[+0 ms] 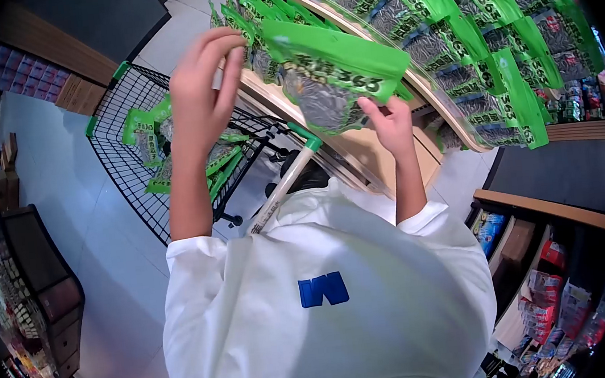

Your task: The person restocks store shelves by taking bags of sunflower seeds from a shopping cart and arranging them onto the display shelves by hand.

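A green snack bag [322,85] with a clear window full of grey-striped seeds, printed "363", hangs tilted in front of me. My right hand [392,123] pinches its lower right edge between thumb and fingers. Just left of the bag's top corner, my left hand [206,78] is raised with bent fingers and a gap at the thumb; nothing shows in it. Below that forearm stands a black wire shopping cart [140,204] with green corners. Several similar green bags [224,171] lie inside it.
A slanted display shelf [448,113] with a wooden edge carries rows of the same green bags [448,36]. The cart's handle [284,187] reaches toward my waist. Stocked shelves [6,290] stand at left, and a low rack [536,268] with red packs at right.
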`<move>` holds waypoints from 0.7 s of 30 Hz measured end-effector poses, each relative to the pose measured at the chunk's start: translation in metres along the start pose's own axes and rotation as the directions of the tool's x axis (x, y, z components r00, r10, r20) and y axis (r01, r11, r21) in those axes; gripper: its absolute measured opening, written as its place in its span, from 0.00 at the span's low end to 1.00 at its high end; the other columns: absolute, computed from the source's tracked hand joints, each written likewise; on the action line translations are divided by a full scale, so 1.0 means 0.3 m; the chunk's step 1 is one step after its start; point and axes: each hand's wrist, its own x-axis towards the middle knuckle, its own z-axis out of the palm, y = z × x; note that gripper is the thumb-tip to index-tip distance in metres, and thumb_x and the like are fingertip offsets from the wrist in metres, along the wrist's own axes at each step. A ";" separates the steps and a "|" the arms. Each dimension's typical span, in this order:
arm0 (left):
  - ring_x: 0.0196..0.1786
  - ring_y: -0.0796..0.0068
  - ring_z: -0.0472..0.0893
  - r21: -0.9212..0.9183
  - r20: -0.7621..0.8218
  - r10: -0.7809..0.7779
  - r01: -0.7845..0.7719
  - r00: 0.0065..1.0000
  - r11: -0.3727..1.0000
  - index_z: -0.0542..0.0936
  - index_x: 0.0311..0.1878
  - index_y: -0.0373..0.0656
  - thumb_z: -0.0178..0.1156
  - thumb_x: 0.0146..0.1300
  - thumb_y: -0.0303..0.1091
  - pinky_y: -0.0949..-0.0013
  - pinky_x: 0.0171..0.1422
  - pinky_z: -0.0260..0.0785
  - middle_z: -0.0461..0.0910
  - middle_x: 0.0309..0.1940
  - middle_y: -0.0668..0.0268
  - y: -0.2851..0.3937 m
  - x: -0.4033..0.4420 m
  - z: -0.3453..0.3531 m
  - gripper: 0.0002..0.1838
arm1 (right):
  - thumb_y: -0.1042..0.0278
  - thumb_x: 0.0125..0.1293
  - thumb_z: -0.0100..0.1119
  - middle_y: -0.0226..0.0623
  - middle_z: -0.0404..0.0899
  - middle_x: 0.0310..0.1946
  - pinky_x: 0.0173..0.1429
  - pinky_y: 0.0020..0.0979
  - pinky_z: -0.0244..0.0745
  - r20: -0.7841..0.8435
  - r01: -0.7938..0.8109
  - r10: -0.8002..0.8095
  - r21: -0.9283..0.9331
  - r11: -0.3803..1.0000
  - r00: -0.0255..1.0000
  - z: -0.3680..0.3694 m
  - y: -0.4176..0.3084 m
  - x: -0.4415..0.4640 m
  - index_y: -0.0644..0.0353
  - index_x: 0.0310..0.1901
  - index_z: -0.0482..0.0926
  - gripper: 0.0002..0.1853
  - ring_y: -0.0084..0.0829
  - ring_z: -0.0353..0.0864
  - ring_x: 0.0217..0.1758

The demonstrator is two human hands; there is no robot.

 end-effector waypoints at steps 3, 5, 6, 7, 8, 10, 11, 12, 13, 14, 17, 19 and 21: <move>0.34 0.62 0.77 0.076 0.078 -0.426 0.421 0.901 0.904 0.75 0.37 0.38 0.52 0.58 0.28 0.68 0.36 0.68 0.76 0.33 0.58 -0.127 -0.140 0.008 0.07 | 0.71 0.58 0.57 0.30 0.78 0.28 0.33 0.19 0.66 -0.165 -0.085 0.069 -0.092 0.992 0.984 -0.090 0.190 -0.037 0.68 0.37 0.78 0.09 0.16 0.71 0.28; 0.35 0.60 0.77 0.214 0.142 -0.537 0.504 0.832 0.837 0.75 0.38 0.38 0.51 0.58 0.31 0.65 0.37 0.68 0.77 0.32 0.56 -0.286 -0.352 0.035 0.08 | 0.71 0.59 0.57 0.30 0.78 0.28 0.34 0.20 0.65 -0.244 -0.103 0.080 -0.085 0.991 0.966 -0.105 0.314 -0.077 0.68 0.38 0.77 0.09 0.16 0.70 0.28; 0.35 0.59 0.77 0.275 0.203 -0.600 0.543 0.774 0.793 0.75 0.38 0.38 0.51 0.58 0.32 0.64 0.38 0.68 0.77 0.32 0.56 -0.354 -0.476 0.045 0.08 | 0.71 0.60 0.56 0.29 0.77 0.28 0.35 0.20 0.65 -0.316 -0.116 0.087 -0.075 0.990 0.945 -0.101 0.372 -0.095 0.68 0.38 0.77 0.09 0.16 0.69 0.29; 0.35 0.58 0.77 0.340 0.256 -0.661 0.574 0.706 0.745 0.74 0.37 0.38 0.51 0.58 0.33 0.62 0.39 0.68 0.77 0.31 0.56 -0.414 -0.605 0.052 0.09 | 0.71 0.60 0.56 0.29 0.77 0.28 0.35 0.20 0.65 -0.314 -0.117 0.088 -0.075 0.990 0.945 -0.089 0.429 -0.112 0.68 0.38 0.77 0.09 0.16 0.69 0.29; 0.35 0.57 0.77 0.392 0.290 -0.720 0.608 0.631 0.691 0.74 0.37 0.38 0.52 0.57 0.33 0.62 0.39 0.68 0.77 0.31 0.55 -0.460 -0.739 0.050 0.09 | 0.71 0.60 0.55 0.29 0.77 0.28 0.35 0.20 0.65 -0.349 -0.135 0.112 -0.040 0.990 0.931 -0.074 0.483 -0.129 0.67 0.39 0.77 0.09 0.16 0.69 0.30; 0.37 0.55 0.77 0.470 0.303 -0.845 0.702 0.441 0.535 0.74 0.37 0.38 0.52 0.56 0.34 0.60 0.41 0.68 0.77 0.32 0.53 -0.489 -0.960 0.032 0.10 | 0.69 0.60 0.55 0.30 0.76 0.27 0.36 0.23 0.65 -0.379 -0.198 0.180 -0.009 0.980 0.908 -0.041 0.594 -0.150 0.67 0.40 0.77 0.10 0.17 0.68 0.29; 0.38 0.53 0.76 0.491 0.288 -0.901 0.758 0.323 0.429 0.75 0.38 0.39 0.53 0.56 0.35 0.59 0.43 0.68 0.77 0.32 0.51 -0.488 -1.058 0.022 0.11 | 0.69 0.60 0.55 0.30 0.76 0.27 0.36 0.23 0.65 -0.375 -0.199 0.182 -0.007 0.980 0.909 -0.020 0.656 -0.151 0.67 0.40 0.77 0.10 0.17 0.68 0.29; 0.40 0.52 0.76 0.541 0.299 -0.906 0.729 0.300 0.420 0.75 0.39 0.39 0.54 0.54 0.36 0.59 0.46 0.67 0.77 0.34 0.49 -0.516 -1.201 0.006 0.13 | 0.67 0.60 0.55 0.30 0.76 0.27 0.36 0.23 0.65 -0.420 -0.233 0.218 0.017 0.972 0.881 0.007 0.715 -0.145 0.67 0.40 0.76 0.12 0.18 0.68 0.29; 0.42 0.51 0.76 0.589 0.308 -0.910 0.696 0.277 0.411 0.76 0.40 0.39 0.55 0.53 0.37 0.59 0.48 0.66 0.77 0.36 0.47 -0.545 -1.323 -0.015 0.15 | 0.65 0.60 0.55 0.30 0.76 0.26 0.36 0.24 0.65 -0.462 -0.264 0.253 0.042 0.964 0.850 0.033 0.755 -0.136 0.67 0.40 0.76 0.13 0.18 0.68 0.28; 0.42 0.51 0.76 0.591 0.301 -0.913 0.698 0.275 0.405 0.76 0.40 0.39 0.55 0.53 0.37 0.59 0.48 0.66 0.77 0.36 0.47 -0.554 -1.388 -0.035 0.15 | 0.71 0.60 0.55 0.27 0.76 0.29 0.36 0.20 0.64 -0.475 -0.249 0.238 0.040 0.968 0.847 0.057 0.774 -0.120 0.69 0.39 0.77 0.09 0.16 0.68 0.31; 0.48 0.53 0.74 0.697 0.341 -0.934 0.695 -0.101 0.179 0.74 0.47 0.38 0.56 0.52 0.38 0.62 0.51 0.65 0.76 0.43 0.50 -0.566 -1.513 -0.088 0.20 | 0.62 0.60 0.56 0.29 0.74 0.23 0.32 0.25 0.64 -0.451 -0.181 0.168 0.015 0.983 0.877 0.102 0.825 -0.052 0.66 0.39 0.77 0.14 0.19 0.65 0.25; 0.49 0.53 0.74 0.557 0.285 -0.952 0.827 -0.109 0.072 0.76 0.44 0.37 0.57 0.48 0.41 0.60 0.54 0.64 0.75 0.44 0.45 -0.567 -1.540 -0.109 0.22 | 0.62 0.59 0.57 0.27 0.72 0.21 0.30 0.25 0.62 -0.427 -0.205 0.195 0.023 0.979 0.883 0.117 0.828 -0.019 0.66 0.38 0.77 0.14 0.19 0.63 0.23; 0.48 0.52 0.74 0.556 0.255 -0.960 0.830 -0.112 0.051 0.77 0.44 0.38 0.56 0.49 0.41 0.60 0.53 0.64 0.75 0.43 0.46 -0.556 -1.525 -0.104 0.21 | 0.62 0.59 0.58 0.27 0.70 0.19 0.28 0.25 0.60 -0.375 -0.248 0.222 -0.023 0.968 0.900 0.125 0.836 -0.001 0.66 0.38 0.77 0.14 0.18 0.61 0.22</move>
